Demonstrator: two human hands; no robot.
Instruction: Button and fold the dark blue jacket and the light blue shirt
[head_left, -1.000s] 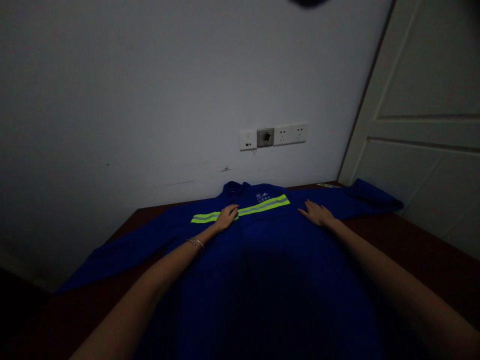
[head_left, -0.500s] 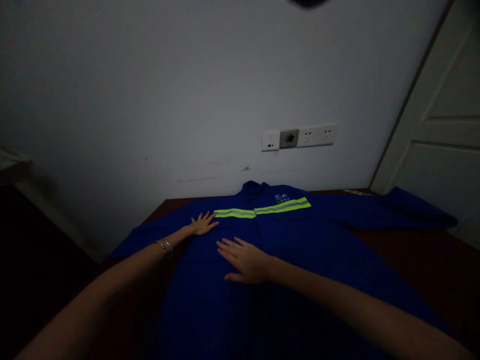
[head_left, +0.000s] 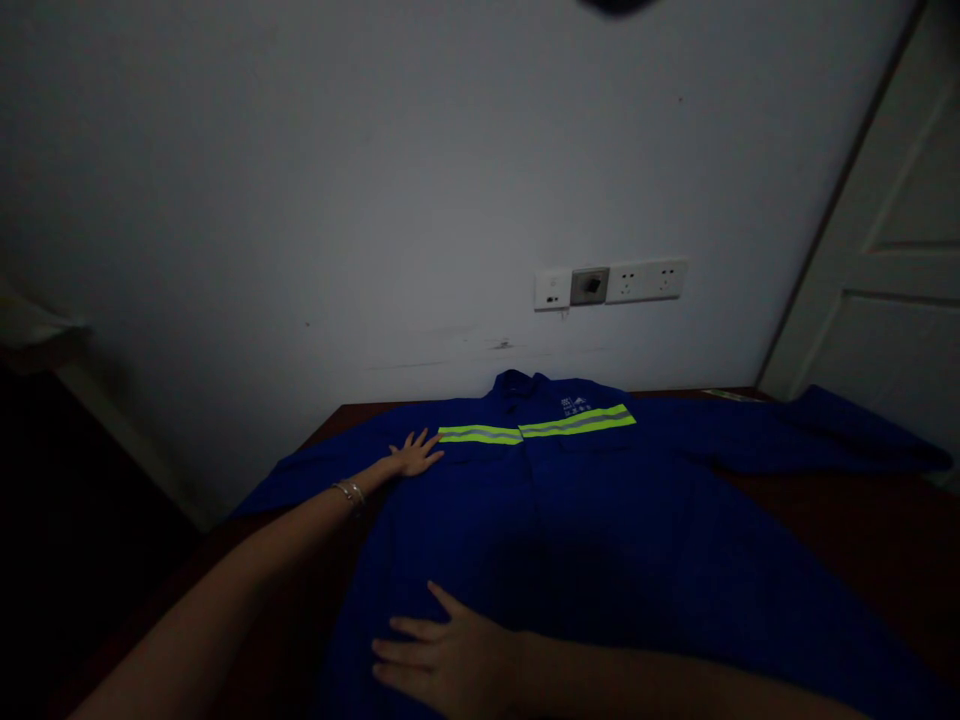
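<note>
A blue work jacket (head_left: 600, 480) with a yellow-green reflective stripe (head_left: 577, 421) across its chest lies spread out, collar toward the wall and sleeves stretched to both sides. My left hand (head_left: 416, 456) rests flat on the jacket's left chest, fingers spread, touching the stripe's left end. Lower down, my right hand (head_left: 469, 660) lies over the left part of the jacket's body with its fingers apart. Neither hand grips the cloth. Dim light hides the jacket's lower part.
The jacket lies on a dark reddish table (head_left: 825, 510) pushed against a white wall (head_left: 300, 200). Wall sockets (head_left: 637, 283) sit above the collar. A pale panelled door (head_left: 892, 270) stands at the right. At the far left is a ledge (head_left: 37, 335) with something pale on it.
My right hand has moved down the jacket toward me, and its fingers have spread wider. My left hand stays at the chest stripe. The view has shifted slightly.
</note>
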